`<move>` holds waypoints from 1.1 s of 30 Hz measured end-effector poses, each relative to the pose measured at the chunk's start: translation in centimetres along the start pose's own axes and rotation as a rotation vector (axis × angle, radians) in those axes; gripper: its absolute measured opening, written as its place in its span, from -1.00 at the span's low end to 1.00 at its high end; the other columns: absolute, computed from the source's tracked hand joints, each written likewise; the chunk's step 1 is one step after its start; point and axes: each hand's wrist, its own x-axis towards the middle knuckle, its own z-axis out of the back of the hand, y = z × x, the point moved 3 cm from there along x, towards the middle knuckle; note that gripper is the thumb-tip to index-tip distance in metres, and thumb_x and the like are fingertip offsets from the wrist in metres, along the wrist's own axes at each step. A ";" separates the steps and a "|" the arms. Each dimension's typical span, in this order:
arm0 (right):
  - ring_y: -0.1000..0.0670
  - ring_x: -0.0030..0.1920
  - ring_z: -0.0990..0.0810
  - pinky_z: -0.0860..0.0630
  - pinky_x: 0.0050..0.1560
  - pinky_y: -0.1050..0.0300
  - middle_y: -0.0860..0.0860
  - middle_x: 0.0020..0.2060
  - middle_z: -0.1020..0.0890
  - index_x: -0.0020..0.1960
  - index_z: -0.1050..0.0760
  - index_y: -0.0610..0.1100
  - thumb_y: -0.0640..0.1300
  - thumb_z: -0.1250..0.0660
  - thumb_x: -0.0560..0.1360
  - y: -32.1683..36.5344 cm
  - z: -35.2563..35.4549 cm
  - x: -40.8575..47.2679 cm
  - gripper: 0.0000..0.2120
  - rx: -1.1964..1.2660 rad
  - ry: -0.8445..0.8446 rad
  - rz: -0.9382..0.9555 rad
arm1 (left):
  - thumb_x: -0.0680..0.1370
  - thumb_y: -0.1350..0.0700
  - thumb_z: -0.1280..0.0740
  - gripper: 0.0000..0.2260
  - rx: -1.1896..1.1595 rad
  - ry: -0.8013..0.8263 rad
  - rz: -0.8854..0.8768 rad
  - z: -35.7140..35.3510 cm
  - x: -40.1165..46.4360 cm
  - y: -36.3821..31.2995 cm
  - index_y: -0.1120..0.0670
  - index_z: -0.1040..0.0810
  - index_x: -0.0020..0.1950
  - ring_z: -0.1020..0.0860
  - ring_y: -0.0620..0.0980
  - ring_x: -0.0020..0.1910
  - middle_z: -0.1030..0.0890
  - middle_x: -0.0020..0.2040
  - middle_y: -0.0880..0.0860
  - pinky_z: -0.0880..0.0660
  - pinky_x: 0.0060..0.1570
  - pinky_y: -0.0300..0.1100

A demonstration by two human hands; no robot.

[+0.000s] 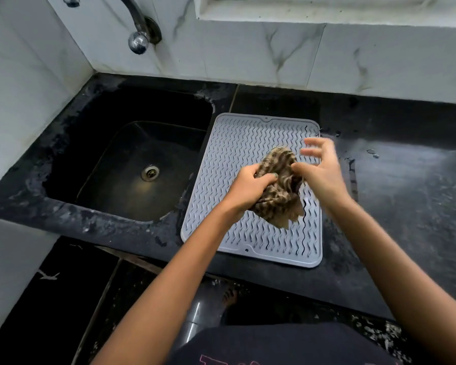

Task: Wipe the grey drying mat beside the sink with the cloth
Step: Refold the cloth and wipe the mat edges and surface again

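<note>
The cloth (279, 188) — brown with dark stripes, crumpled — is bunched between both hands, its lower edge hanging down over the mat. The grey drying mat (237, 143) lies flat under the hands on the black tabletop (406, 180) — rectangular, wavy-ribbed, with a raised rim.

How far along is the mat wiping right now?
Done: the cloth is picked up and held over the grey drying mat. In hand: the left hand grips it bunched while the right hand pinches an edge, other fingers spread. Left: the wiping itself; I cannot tell if any has been done.
</note>
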 end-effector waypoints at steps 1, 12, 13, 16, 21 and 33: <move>-0.06 0.04 -0.50 -0.54 0.06 -0.02 -0.08 0.13 -0.45 0.21 -0.35 -0.11 -0.26 -0.28 0.48 0.1 0.1 -0.2 -0.68 -0.143 -0.162 0.107 | 0.56 0.12 -0.29 -0.90 -0.050 -0.074 0.019 -0.1 0.2 0.2 0.10 -0.56 0.02 -0.64 0.01 -0.11 -0.66 -0.07 0.09 -0.59 -0.11 -0.11; -0.01 0.30 -0.42 -0.34 0.38 -0.03 -0.05 0.29 -0.44 0.45 -0.25 -0.05 -0.18 -0.32 0.51 -3.6 -4.1 1.3 -0.46 -0.142 0.301 -0.003 | 0.56 -0.37 0.14 -0.30 -0.196 0.067 0.194 -1.0 1.6 -0.6 0.08 -0.59 0.14 -0.62 0.02 0.03 -0.66 0.06 0.12 -0.54 -0.07 -0.10; -0.01 0.24 -0.47 -0.40 0.33 -0.01 -0.08 0.26 -0.49 0.42 -0.29 -0.07 -0.26 -0.29 0.50 -3.7 -4.0 1.8 -0.49 -0.117 0.299 -0.018 | 0.55 -0.37 0.17 -0.28 -0.069 0.049 0.187 -0.9 2.1 -0.6 0.06 -0.61 0.12 -0.61 0.00 0.03 -0.66 0.05 0.09 -0.51 -0.09 -0.13; -0.05 0.00 -0.59 -0.51 0.06 0.01 -0.10 -0.01 -0.64 0.20 -0.51 -0.10 -0.35 -0.18 0.47 -4.0 -3.1 3.5 -0.64 0.002 0.147 -0.096 | 0.61 -0.28 0.14 -0.35 0.247 -0.164 0.064 -0.3 4.5 -0.9 0.05 -0.64 0.12 -0.52 -0.20 -0.21 -0.63 -0.08 -0.04 -0.31 -0.31 -0.34; 0.00 -0.06 -0.59 -0.54 0.09 -0.03 -0.05 -0.09 -0.63 0.06 -0.55 -0.08 -0.35 -0.16 0.44 -3.2 -1.3 8.0 -0.68 0.095 -0.101 -0.100 | 0.64 0.04 -0.09 -0.70 0.713 -0.355 -0.121 -0.8 12.2 0.3 0.01 -0.50 0.29 -0.46 -0.07 0.12 -0.55 0.25 0.01 -0.40 -0.01 -0.23; -0.12 0.31 -0.37 -0.37 0.30 -0.06 -0.05 0.34 -0.40 0.39 -0.34 0.09 -0.32 -0.19 0.46 0.5 -12.9 22.2 -0.44 -0.717 0.389 0.433 | 0.52 -0.19 -0.13 -0.38 1.095 -0.449 -0.236 -4.1 17.0 3.3 0.09 -0.22 0.51 -0.12 0.10 0.54 -0.25 0.53 0.10 0.06 0.53 0.11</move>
